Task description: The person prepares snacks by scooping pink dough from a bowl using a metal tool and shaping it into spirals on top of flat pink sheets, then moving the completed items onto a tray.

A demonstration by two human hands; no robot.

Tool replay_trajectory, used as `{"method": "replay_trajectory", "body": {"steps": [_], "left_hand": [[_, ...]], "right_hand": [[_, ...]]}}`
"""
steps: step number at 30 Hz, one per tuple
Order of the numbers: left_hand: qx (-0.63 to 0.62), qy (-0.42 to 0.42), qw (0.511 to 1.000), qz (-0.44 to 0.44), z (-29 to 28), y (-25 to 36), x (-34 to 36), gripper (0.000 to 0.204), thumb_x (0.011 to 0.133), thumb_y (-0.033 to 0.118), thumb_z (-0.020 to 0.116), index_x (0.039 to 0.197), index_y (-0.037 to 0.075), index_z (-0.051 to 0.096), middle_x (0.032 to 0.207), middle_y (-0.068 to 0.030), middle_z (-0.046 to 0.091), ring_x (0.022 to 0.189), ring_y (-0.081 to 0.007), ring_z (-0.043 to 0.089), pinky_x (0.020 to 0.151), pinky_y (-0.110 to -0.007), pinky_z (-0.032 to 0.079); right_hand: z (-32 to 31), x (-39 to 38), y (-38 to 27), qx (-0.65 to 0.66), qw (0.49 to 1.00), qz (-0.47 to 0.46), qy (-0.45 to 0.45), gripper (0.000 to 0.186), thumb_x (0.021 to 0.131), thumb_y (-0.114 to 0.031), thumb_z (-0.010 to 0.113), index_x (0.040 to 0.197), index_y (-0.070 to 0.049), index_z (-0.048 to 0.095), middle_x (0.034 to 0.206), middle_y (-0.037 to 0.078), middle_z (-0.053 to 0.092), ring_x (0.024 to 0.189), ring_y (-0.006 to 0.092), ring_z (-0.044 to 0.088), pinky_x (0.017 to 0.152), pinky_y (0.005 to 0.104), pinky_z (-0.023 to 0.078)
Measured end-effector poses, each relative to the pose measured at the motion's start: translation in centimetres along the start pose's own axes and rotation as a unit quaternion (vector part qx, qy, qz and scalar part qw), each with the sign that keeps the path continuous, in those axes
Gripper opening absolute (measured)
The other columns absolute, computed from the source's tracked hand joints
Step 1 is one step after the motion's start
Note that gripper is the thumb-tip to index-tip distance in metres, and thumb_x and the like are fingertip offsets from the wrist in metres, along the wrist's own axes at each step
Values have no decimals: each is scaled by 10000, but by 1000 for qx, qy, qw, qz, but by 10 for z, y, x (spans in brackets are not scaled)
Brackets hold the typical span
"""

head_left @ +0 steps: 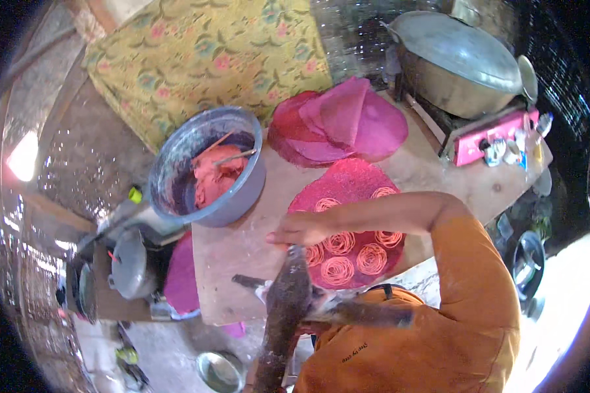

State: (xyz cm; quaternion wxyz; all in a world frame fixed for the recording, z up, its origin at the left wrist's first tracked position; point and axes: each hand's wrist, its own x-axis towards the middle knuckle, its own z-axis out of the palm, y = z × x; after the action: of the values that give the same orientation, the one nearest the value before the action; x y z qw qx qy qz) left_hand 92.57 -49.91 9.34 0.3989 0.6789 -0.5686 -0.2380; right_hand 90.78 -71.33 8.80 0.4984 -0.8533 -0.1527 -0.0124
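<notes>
Dark tool, just beside right hand

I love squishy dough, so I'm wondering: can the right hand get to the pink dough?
Probably yes: the right hand is by the dark tool's tip, and the tub is open on top; only its side seems in the way of the pink dough.

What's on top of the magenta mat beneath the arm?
Several salmon-pink coils lie on the magenta mat; whatever the right forearm covers there cannot be seen.
</notes>
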Motion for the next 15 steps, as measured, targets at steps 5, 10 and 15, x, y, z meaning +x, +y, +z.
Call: {"method": "replay_trajectory", "body": {"steps": [5, 10, 15], "left_hand": [[107, 41, 992, 55, -91, 48, -6, 407, 767, 242, 629, 1128, 85, 528, 815, -88, 577, 700, -233, 553, 621, -374, 446], [-38, -7, 998, 54, -155, 65, -31, 451, 739, 161, 641, 1162, 75, 510, 940, -103, 586, 827, -230, 569, 725, -363, 454], [-32, 21, 998, -39, -216, 2, -55, 511, 711, 81, 653, 1197, 64, 493, 1065, -119, 595, 954, -227, 584, 829, -352, 462]], "right_hand": [[10, 83, -182, -41, 824, -556, 99, 511, 887, -449, 501, 1205, -52, 456, 976, 145, 539, 737, 336, 575, 658, 421, 452], [26, 108, -238, -135, 919, -370, -28, 444, 850, -257, 586, 1192, -59, 383, 856, 170, 552, 687, 316, 587, 592, 449, 441], [-2, 134, -231, -86, 972, -112, 187, 330, 842, -118, 540, 1120, -60, 371, 722, 171, 555, 643, 332, 588, 561, 444, 448]]}}
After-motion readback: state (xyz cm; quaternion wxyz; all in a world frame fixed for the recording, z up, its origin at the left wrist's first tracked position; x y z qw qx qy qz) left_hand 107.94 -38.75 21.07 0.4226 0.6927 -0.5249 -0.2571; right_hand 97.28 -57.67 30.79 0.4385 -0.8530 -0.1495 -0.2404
